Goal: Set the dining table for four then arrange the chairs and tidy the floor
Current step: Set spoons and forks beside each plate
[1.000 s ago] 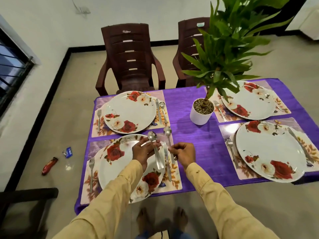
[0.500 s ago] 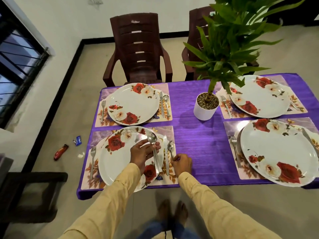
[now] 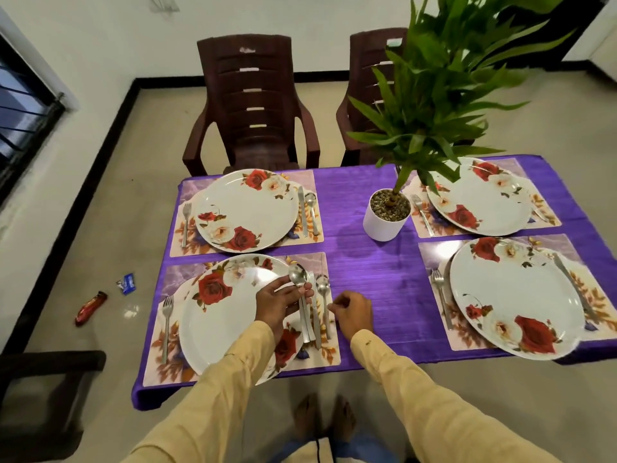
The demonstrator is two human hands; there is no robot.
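Spoon (image 3: 298,279) handle partly under left hand (image 3: 277,305)

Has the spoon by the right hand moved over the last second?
Yes. The smaller spoon has come down and toward the person: its bowl was at the placemat's far edge, and now it lies flat on the mat beside the right hand.

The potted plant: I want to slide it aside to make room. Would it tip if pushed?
Probably top-heavy: the leaves rise tall and spread far wider than the small white pot, so a high push may tip it. The pebbles inside likely add weight low down. Pushing could bunch the cloth.
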